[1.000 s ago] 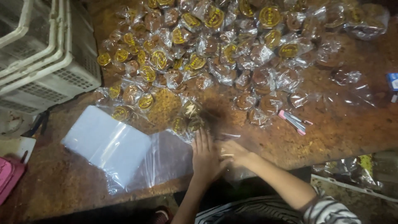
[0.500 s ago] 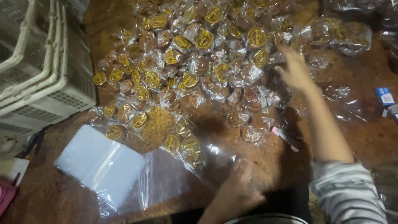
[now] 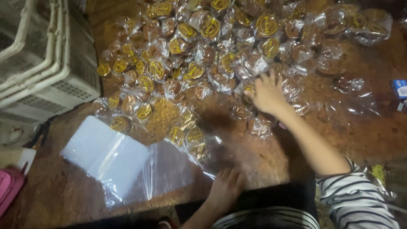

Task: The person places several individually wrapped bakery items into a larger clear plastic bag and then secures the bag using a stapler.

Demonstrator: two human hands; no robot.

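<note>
The right hand (image 3: 267, 93) lies spread, fingers open, on glossy clear-wrapped brown cakes (image 3: 203, 46) with round yellow labels at twelve o'clock. The left hand (image 3: 227, 186), flat and holding nothing, presses a clear plastic bag (image 3: 169, 165) to the brown surface (image 3: 254, 152).

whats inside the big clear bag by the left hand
A few wrapped round cakes with yellow labels sit at the clear bag's far end; the rest looks see-through, table showing. The left hand rests by its near edge, covering that corner.

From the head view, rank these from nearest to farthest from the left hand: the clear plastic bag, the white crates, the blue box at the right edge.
1. Clear plastic bag, beside the left hand.
2. Blue box, far right.
3. White crates, upper left.
</note>
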